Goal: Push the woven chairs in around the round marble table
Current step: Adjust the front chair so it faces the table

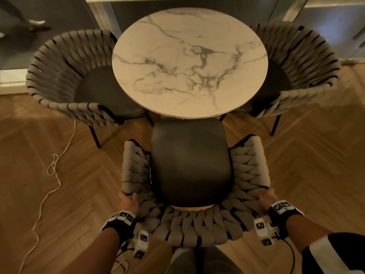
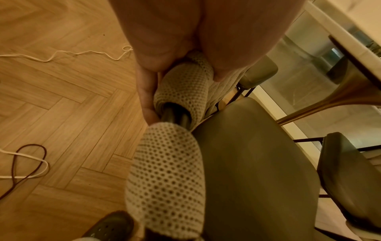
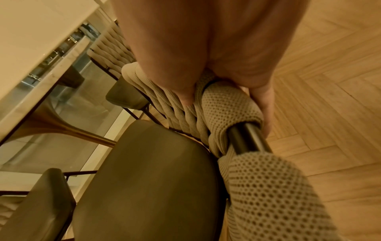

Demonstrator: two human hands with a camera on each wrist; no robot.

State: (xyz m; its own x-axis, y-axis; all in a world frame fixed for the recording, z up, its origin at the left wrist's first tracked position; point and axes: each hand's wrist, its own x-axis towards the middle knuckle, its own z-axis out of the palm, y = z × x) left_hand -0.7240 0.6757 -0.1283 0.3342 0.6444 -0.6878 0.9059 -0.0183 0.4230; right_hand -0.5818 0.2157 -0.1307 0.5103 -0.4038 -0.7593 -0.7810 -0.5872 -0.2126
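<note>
The round marble table (image 1: 189, 62) stands in the middle. A woven chair (image 1: 191, 167) with a dark seat sits in front of me, its seat front just at the table edge. My left hand (image 1: 128, 200) grips the woven rim at the chair's back left, fingers and thumb curled round the band (image 2: 183, 84). My right hand (image 1: 265, 198) grips the rim at the back right, curled over the wrapped frame tube (image 3: 228, 104). Two more woven chairs, left (image 1: 71, 76) and right (image 1: 302, 68), stand tucked partly under the table.
A white cord (image 1: 55, 171) trails over the herringbone wood floor on the left. Glass panels and a pale sill (image 1: 11, 82) lie behind the table. My shoe (image 2: 109, 226) is near the chair back. The table's flared pedestal (image 3: 51, 127) stands beyond the seat.
</note>
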